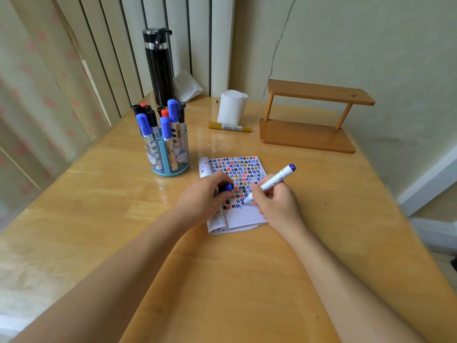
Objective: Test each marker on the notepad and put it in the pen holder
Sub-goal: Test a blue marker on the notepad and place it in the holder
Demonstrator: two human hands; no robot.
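Observation:
A small lined notepad lies on the wooden table, most of its page filled with blue, black, red and yellow marks. My right hand grips an uncapped blue marker with its tip touching the page. My left hand rests on the notepad's left edge and holds the marker's blue cap. The blue-based clear pen holder stands to the left, holding several blue, black and red markers. A yellow marker lies farther back.
A black flask stands at the back behind the holder, with crumpled white paper beside it. A white paper roll sits behind the yellow marker. A small wooden two-level shelf stands at the back right by the wall.

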